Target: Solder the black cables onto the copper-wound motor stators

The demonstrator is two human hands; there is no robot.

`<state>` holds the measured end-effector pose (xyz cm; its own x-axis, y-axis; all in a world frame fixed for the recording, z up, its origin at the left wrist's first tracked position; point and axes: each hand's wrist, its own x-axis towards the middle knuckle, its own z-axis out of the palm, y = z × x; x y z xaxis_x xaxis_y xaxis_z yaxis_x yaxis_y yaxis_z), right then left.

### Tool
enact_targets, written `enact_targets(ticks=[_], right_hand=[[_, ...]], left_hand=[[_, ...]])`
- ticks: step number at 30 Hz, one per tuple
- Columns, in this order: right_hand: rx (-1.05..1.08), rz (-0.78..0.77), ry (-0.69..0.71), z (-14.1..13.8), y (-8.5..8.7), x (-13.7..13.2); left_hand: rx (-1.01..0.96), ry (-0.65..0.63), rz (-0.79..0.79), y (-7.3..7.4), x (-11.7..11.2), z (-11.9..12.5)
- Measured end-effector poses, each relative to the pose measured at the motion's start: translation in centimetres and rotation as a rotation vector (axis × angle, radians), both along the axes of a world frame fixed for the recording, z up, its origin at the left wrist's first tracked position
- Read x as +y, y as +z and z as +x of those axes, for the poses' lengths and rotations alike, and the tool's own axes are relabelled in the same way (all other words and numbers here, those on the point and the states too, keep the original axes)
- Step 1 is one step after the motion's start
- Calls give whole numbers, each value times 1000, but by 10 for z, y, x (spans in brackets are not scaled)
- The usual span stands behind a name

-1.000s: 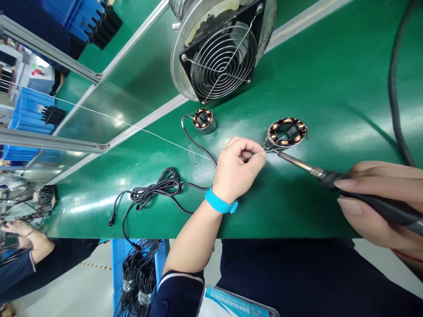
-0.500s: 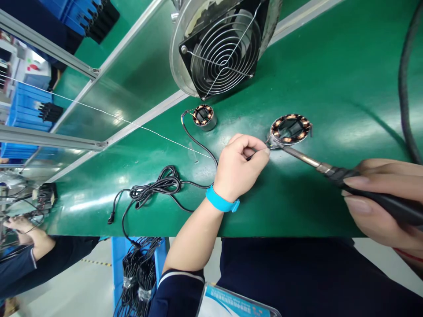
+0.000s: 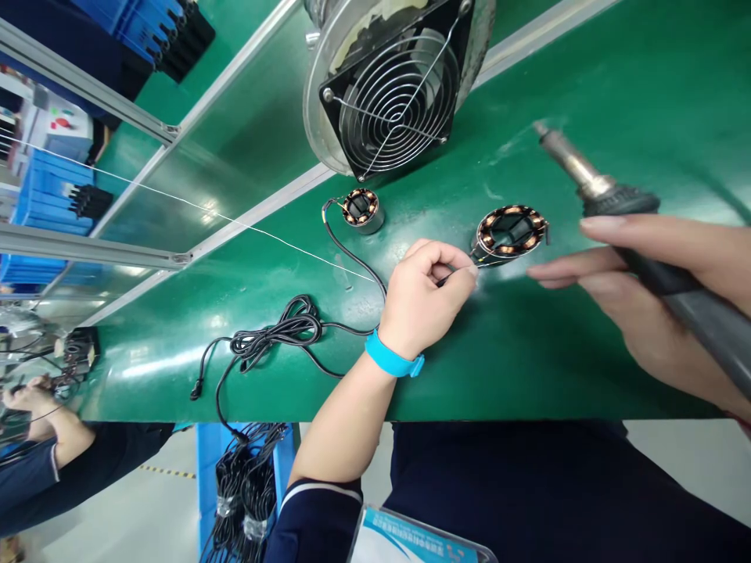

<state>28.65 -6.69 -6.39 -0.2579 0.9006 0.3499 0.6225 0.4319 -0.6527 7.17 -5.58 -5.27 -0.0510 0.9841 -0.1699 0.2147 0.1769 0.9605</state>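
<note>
My left hand, with a blue wristband, pinches the end of a black cable right beside a motor stator. The stator is a round metal ring with copper windings, lying on the green bench; fine wires run from my fingertips to its near-left edge. My right hand grips a soldering iron. The iron's tip points up and left, above the bench and apart from the stator. A thin pale wire stretches from the upper left to behind my left hand.
A second stator with wires attached sits near a caged fan at the back. A coiled black cable lies left of my arm. Below the edge stands a blue bin of bundled cables. Another person's hands are at far left.
My right hand has lifted the soldering iron off the stator's near edge, swinging its tip up and away. My left hand holds its place; the stator has tilted slightly.
</note>
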Motion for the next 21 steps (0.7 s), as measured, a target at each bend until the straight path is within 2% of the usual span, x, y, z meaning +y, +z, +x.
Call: enact_targets(ticks=[4, 6, 11, 14, 17, 21], right_hand=[[-149, 193, 243, -13, 11, 30], [-222, 262, 311, -20, 12, 42], [-248, 312, 302, -27, 1, 53], [-190, 265, 252, -27, -4, 50], [-110, 186, 234, -26, -7, 50], [-96, 237, 351, -24, -14, 59]], left_hand=[[12, -9, 11, 0, -1, -1], [10, -15, 24, 0, -1, -2], [-21, -28, 93, -1, -1, -3], [-78, -3, 78, -2, 0, -5], [-167, -2, -87, -2, 3, -10], [-229, -147, -378, 2, 8, -20]])
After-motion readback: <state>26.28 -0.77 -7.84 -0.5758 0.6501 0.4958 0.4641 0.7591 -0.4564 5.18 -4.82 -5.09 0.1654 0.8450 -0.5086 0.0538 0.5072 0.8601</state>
